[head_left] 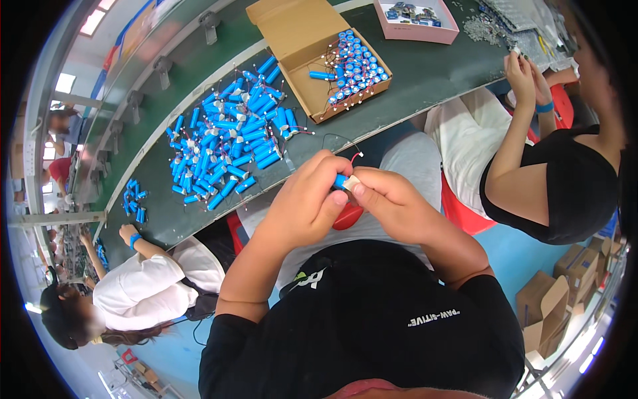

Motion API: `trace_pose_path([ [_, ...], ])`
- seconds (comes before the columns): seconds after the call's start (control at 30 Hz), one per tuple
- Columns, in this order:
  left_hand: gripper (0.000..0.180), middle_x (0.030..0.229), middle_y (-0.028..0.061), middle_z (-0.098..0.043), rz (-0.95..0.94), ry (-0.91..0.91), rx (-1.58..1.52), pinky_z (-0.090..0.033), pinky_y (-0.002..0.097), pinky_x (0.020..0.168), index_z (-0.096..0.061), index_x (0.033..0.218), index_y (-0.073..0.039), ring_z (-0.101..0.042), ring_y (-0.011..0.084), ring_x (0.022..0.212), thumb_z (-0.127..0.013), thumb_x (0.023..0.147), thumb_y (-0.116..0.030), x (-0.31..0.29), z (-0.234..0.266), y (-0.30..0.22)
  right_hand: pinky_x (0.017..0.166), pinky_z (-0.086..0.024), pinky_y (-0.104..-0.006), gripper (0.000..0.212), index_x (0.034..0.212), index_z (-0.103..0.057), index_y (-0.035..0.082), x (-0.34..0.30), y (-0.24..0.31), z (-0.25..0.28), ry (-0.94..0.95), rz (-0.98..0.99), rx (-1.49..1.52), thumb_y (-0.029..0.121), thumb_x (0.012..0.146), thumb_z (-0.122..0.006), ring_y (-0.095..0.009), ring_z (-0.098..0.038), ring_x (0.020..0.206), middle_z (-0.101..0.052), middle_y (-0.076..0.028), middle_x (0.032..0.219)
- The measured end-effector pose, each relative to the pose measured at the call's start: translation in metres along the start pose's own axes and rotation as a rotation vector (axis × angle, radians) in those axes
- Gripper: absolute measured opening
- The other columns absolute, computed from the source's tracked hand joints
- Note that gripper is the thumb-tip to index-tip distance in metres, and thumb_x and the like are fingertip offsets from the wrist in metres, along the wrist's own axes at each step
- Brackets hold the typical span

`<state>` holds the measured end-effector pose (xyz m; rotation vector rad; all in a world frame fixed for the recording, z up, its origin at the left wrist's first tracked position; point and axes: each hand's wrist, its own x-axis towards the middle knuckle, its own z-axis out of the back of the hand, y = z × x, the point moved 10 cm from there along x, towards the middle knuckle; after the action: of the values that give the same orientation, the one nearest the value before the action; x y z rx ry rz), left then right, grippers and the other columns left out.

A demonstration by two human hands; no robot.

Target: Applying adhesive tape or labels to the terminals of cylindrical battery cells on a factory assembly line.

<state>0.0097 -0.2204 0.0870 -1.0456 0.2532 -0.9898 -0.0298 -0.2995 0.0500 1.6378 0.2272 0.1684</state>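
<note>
A blue cylindrical battery cell point(339, 181) is held in front of my chest, just past the table's near edge. My left hand point(300, 198) is closed around the cell, its fingers hiding most of the body. My right hand point(393, 205) pinches a small off-white piece point(351, 183) against the cell's end; whether it is tape or a pad I cannot tell. Thin wires with a small white connector point(361, 154) stick out beyond my fingers. On the table ahead and to the left lies a large heap of similar blue cells point(226, 136), many with wires and pale pieces.
An open cardboard box point(297, 80) holds wired cells standing in rows, with one lying down. Beyond it is a pink box point(425, 33) of small parts. A co-worker's hands point(525, 76) work at right; another person point(143, 286) sits at left near a small cell pile point(135, 201).
</note>
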Motion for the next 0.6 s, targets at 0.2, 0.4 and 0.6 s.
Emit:
trace_pose_path([
  [0.2,0.023,0.09,0.018,-0.05,0.027,0.002,0.13,-0.043,0.0389,0.073,-0.05,0.098,-0.001,-0.052,0.0364,0.081,-0.052,0.089,-0.022,0.004,-0.005,-0.003,0.066,-0.043,-0.0366,0.022,0.085,-0.052,0.0,0.0,0.012,0.002,-0.03,0.084,-0.206,0.015,0.099,-0.048,-0.024,-0.053,0.071,-0.052,-0.011,0.079],
  [0.4,0.026,0.089,0.0169,-0.053,0.04,-0.142,-0.068,-0.045,0.0406,0.073,-0.045,0.103,-0.002,-0.054,0.0356,0.081,-0.057,0.083,-0.013,-0.008,-0.001,0.01,0.069,-0.043,-0.0367,0.021,0.085,-0.053,-0.001,0.001,0.023,-0.002,0.031,0.081,-0.32,0.014,0.098,-0.049,-0.027,-0.052,0.074,-0.054,-0.013,0.08],
  [0.6,0.033,0.088,0.0173,-0.053,-0.085,-0.173,-0.209,-0.046,0.0418,0.07,-0.04,0.105,-0.004,-0.054,0.0355,0.079,-0.061,0.08,-0.011,-0.009,-0.009,0.009,0.068,-0.043,-0.0295,0.017,0.087,-0.06,-0.001,-0.005,-0.03,-0.01,0.123,-0.209,0.207,0.01,0.095,-0.05,-0.013,-0.053,0.075,-0.06,-0.004,0.085],
])
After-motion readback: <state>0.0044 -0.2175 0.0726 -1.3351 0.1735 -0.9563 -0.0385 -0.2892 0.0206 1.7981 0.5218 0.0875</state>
